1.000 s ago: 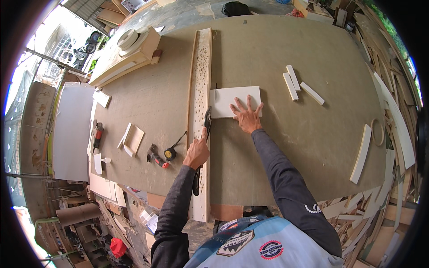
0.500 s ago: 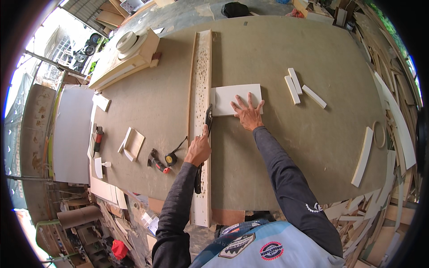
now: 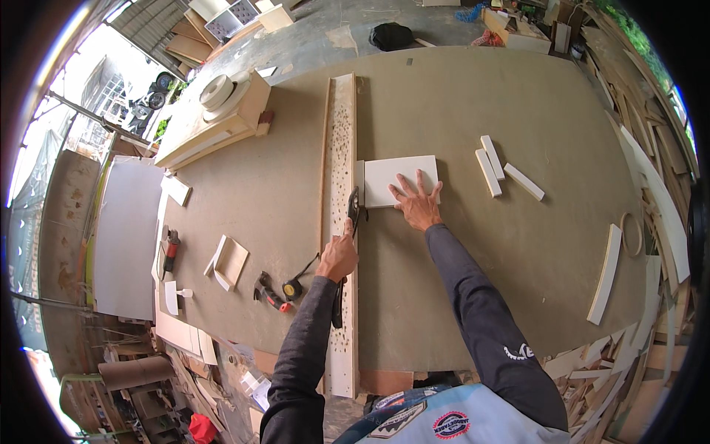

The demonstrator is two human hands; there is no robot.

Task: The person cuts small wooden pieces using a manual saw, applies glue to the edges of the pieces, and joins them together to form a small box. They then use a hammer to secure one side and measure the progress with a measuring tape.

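My left hand point(image 3: 339, 257) is closed around a long black hand tool point(image 3: 353, 200), index finger stretched along it. The tool lies lengthwise over a long, narrow board point(image 3: 342, 148) dotted with small marks; its exact kind is hard to make out. To the right, a white rectangular panel point(image 3: 381, 185) lies flat on the worktable. Fingers spread, my right hand point(image 3: 420, 209) presses down on the panel's right part. Between the panel and the long board sits a narrow greyish strip point(image 3: 360, 184), close to the tool's far end.
Left of the board lie a hammer point(image 3: 271, 291), a tape measure point(image 3: 293, 288), a small open wooden frame point(image 3: 231, 263) and a red-and-black power tool point(image 3: 171, 250). A box with white rolls point(image 3: 214, 122) stands far left. Short white strips point(image 3: 488, 174) and a longer one point(image 3: 605, 275) lie rightward.
The whole scene sits lower in the picture, as the head view has shifted. The strip at the panel's left end now looks darker and more distinct. Both hands keep their places.
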